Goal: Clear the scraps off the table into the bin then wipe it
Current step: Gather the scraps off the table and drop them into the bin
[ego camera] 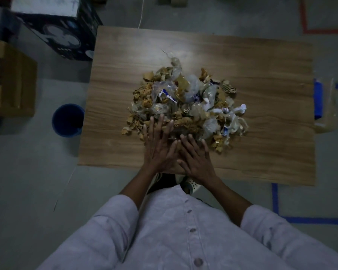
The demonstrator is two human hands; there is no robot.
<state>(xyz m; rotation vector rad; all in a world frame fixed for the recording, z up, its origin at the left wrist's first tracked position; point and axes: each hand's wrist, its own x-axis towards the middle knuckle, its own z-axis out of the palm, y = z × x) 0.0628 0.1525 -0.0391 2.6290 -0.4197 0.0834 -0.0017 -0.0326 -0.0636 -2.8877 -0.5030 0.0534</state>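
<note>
A person in a pale buttoned shirt is standing at the near edge of the rectangular wood-grain table. The left hand and right hand are lying flat and side by side, fingers straight and grasping nothing. Their fingertips are touching the near side of the heap of torn brown cardboard, clear plastic and white paper scraps, which is sitting mid-table. The round blue bin is standing on the floor just beside the table's left edge.

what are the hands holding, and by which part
Nothing is held. The left hand and right hand lie open and flat on the table, fingers straight, against the near edge of the scrap pile.
</note>
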